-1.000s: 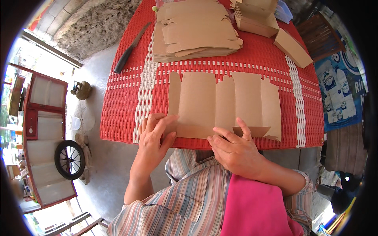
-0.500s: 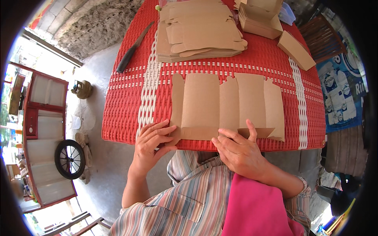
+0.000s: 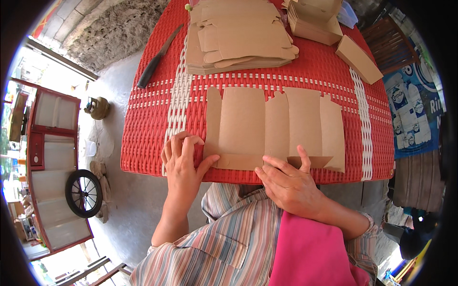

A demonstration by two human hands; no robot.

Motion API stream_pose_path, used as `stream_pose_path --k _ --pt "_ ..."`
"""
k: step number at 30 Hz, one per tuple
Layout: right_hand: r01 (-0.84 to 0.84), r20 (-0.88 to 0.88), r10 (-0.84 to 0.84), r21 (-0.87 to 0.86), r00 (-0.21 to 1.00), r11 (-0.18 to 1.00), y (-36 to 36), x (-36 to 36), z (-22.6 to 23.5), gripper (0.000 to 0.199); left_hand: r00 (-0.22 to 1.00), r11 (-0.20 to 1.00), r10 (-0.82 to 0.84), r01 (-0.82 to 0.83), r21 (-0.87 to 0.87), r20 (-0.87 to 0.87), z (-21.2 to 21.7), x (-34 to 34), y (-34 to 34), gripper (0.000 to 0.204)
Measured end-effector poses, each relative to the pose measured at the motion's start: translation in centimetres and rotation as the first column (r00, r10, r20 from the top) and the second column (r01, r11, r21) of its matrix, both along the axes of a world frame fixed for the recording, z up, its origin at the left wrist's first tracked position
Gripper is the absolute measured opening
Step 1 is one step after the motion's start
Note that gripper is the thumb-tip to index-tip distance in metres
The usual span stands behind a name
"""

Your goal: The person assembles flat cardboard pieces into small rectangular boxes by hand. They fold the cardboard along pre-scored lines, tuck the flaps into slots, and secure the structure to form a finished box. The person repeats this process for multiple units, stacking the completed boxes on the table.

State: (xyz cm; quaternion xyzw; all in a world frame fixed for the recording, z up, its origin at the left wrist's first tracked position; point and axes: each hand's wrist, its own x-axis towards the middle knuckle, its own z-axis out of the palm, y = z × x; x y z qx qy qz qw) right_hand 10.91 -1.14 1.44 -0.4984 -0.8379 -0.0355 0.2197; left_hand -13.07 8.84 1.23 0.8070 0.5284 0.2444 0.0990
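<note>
A flat brown cardboard box blank (image 3: pixel 241 121) lies on the table before me, its creases running away from me. Its near strip is folded up, standing partly raised toward the right. My left hand (image 3: pixel 182 155) is at the near left corner, thumb resting on the cardboard and bent fingers just beside its left edge, with a gap between. Fingers spread, my right hand (image 3: pixel 291 178) lies over the near edge, index finger and thumb touching the folded strip.
Behind the blank is a stack of flat cardboard blanks (image 3: pixel 243 35). A dark-handled knife (image 3: pixel 155 64) lies to its left. Folded open boxes (image 3: pixel 317 24) and a narrow closed-looking box (image 3: pixel 359 59) are at the back right. The red and white woven table (image 3: pixel 148 128) ends near my lap.
My left hand has turned, its fingers drawing back off the left flap while the thumb came onto the corner. The left flap's near end shifted slightly. My right hand stayed nearly still.
</note>
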Motion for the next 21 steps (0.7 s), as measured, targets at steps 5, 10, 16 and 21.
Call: stream_pose_path --k 5,10,16,21 --pt "-0.077 0.127 0.072 0.035 0.989 0.996 1.1 -1.2 1.1 0.031 0.998 0.999 -0.029 0.030 0.021 -0.055 0.2 0.1 -0.2 0.039" --pt "-0.186 0.152 0.179 0.031 0.972 0.982 3.5 -4.0 0.2 0.038 0.998 0.998 -0.057 0.057 0.008 -0.040 0.3 0.1 0.0 0.038" --pt "-0.201 0.204 0.193 0.023 0.960 0.979 3.3 -3.3 0.1 0.041 0.990 0.989 -0.136 0.134 -0.062 -0.034 1.0 -1.6 -0.1 0.041" --pt "-0.163 0.308 0.161 -0.018 0.938 0.986 2.6 -2.8 0.3 0.048 0.973 0.970 -0.153 0.182 -0.164 0.174 1.3 -2.1 0.3 0.051"
